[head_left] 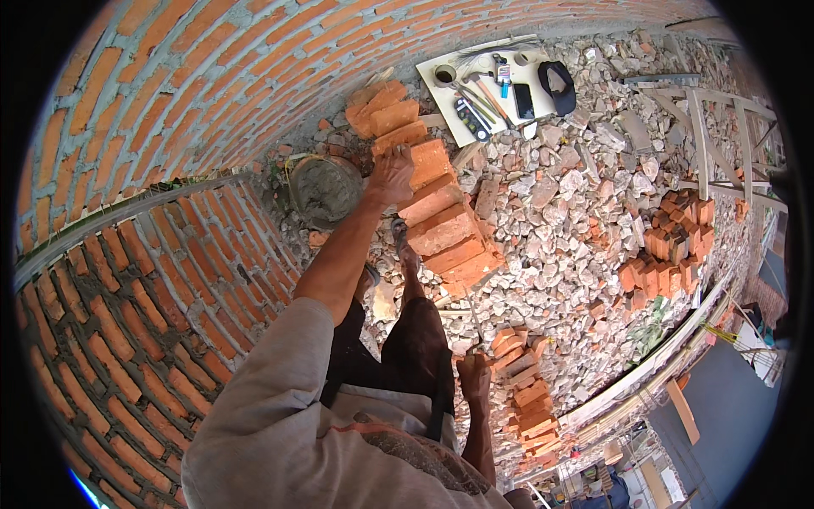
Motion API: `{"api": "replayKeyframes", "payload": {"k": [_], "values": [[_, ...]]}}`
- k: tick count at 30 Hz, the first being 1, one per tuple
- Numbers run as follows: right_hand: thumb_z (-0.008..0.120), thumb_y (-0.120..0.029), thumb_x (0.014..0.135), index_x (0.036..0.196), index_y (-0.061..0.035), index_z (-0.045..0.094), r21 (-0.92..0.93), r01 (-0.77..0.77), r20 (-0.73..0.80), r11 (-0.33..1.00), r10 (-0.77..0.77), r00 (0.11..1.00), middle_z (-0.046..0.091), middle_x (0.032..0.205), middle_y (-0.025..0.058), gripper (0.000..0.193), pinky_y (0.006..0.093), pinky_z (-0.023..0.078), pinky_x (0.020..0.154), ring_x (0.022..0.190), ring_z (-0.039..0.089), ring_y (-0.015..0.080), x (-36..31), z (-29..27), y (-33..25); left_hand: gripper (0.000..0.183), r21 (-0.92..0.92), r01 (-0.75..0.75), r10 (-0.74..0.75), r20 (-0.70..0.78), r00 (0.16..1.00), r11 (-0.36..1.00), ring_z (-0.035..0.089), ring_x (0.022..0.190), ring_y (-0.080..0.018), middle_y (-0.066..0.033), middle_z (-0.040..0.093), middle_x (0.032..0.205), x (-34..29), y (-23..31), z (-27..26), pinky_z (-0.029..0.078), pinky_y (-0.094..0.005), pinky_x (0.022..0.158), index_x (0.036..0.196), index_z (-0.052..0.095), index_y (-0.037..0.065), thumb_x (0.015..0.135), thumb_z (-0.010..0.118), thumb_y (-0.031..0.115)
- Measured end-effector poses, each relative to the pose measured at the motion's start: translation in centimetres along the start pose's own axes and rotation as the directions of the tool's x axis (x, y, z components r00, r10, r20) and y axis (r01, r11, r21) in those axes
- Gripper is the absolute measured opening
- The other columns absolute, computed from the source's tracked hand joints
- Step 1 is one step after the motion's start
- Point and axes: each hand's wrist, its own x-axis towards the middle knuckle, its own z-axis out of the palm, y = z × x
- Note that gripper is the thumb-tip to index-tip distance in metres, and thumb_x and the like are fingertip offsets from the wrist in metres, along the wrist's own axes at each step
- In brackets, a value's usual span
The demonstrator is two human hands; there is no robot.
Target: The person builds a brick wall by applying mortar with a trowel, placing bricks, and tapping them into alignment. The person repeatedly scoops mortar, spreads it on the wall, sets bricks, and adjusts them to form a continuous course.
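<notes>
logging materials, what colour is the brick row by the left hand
Orange; the brick row shows best in the head view.

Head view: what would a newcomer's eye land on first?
The orange brick row, mid-picture, with the left hand at its left edge. Next, the round bucket of grey mortar left of that hand. Then the white board near the top, holding a hammer and a phone.

The ground (551,220) here is all loose, broken rubble. Reading the view as a dial, I see a row of orange bricks (441,231) lying on it from twelve o'clock down to the centre. A bucket (294,202) of grey mortar (331,188) stands toward ten. A pale board (445,106) carrying a black phone (525,100) lies at one, with a brick stack (670,242) at three and a smaller brick pile (531,394) near five.
</notes>
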Motion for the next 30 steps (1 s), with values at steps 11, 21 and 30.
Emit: {"api": "replayKeyframes", "payload": {"k": [11,21,30], "values": [[0.063,-0.021,0.085,0.086,0.0048,0.055,-0.021,0.426,0.084,0.904,-0.423,0.902,0.058,0.064,0.0119,0.027,0.037,0.045,0.049,0.054,0.057,0.0188,4.4,-2.9,-10.6,0.072,-0.694,0.306,0.244,0.191,0.951,-0.651,0.066,0.1,-0.0272,-0.0181,0.064,0.118,-25.5,-3.1,-16.4,0.053,-0.0417,0.087,0.133,0.052,-0.005,0.07,0.072,0.022],[0.064,-0.011,0.084,0.095,0.0018,0.054,-0.054,0.685,0.423,0.726,-0.605,0.675,0.055,0.064,0.0078,0.019,0.0332,0.042,0.04,0.046,0.054,0.0165,9.1,-0.8,-23.5,0.102,-0.936,-0.315,-0.627,-0.339,0.701,0.154,0.059,0.109,-0.0297,-0.0201,0.062,0.115,-55.6,-2.3,-40.5,0.043,-0.0385,0.098,0.132,0.053,-0.007,0.053,0.091,0.045],[0.068,-0.015,0.08,0.092,0.0138,0.057,-0.154,0.798,0.538,0.583,-0.628,0.562,0.061,0.073,0.0235,0.034,0.0464,0.047,0.058,0.061,0.062,0.0348,10.9,2.9,-28.4,0.095,-0.642,0.596,-0.797,-0.603,-0.004,0.482,0.062,0.096,-0.0308,-0.0211,0.064,0.103,-76.6,-6.4,-51.3,0.047,-0.0385,0.091,0.12,0.061,-0.008,0.057,0.083,0.061]]}}
